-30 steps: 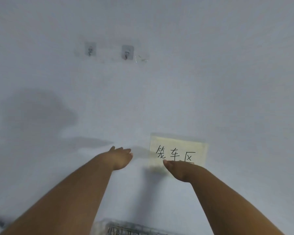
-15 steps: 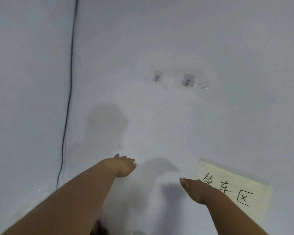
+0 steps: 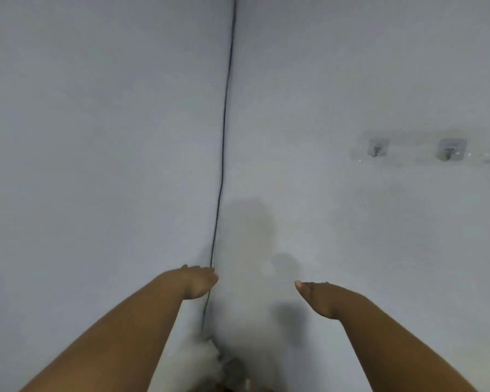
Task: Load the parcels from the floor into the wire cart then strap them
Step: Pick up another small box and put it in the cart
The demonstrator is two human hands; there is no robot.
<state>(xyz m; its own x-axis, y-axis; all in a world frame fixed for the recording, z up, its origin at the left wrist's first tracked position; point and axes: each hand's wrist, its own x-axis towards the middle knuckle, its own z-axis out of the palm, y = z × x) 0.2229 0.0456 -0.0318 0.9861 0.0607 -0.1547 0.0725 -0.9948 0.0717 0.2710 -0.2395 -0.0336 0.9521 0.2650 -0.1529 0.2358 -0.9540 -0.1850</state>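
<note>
Hands, two, bare, both raised toward a wall corner and holding nothing. Left hand point(image 3: 200, 282): at 7 o'clock of centre, palm turned inward, fingers straight and together, tips just in front of a thin black cable point(image 3: 224, 142); whether they touch it cannot be told. Right hand point(image 3: 318, 298): at 5 o'clock of centre, palm facing left, fingers extended and relaxed, well apart from the left hand. Forearms: bare, entering from the 7 and 5 o'clock edges of the view. Cable: runs from the 12 o'clock edge down the corner seam to about 6 o'clock, passing behind the left fingertips. Wall point(image 3: 96, 137): pale grey-white, two faces meeting at the seam; soft shadows of head and hands fall on the right face between the hands. Hooks, two, clear adhesive type: left hook point(image 3: 377, 147) and right hook point(image 3: 450, 149), side by side at 3 o'clock on the right wall face. Blurred pale and dark shapes at the 6 o'clock edge: not identifiable. Parcels: not in view. Wire cart: not in view. Floor: not in view.
</note>
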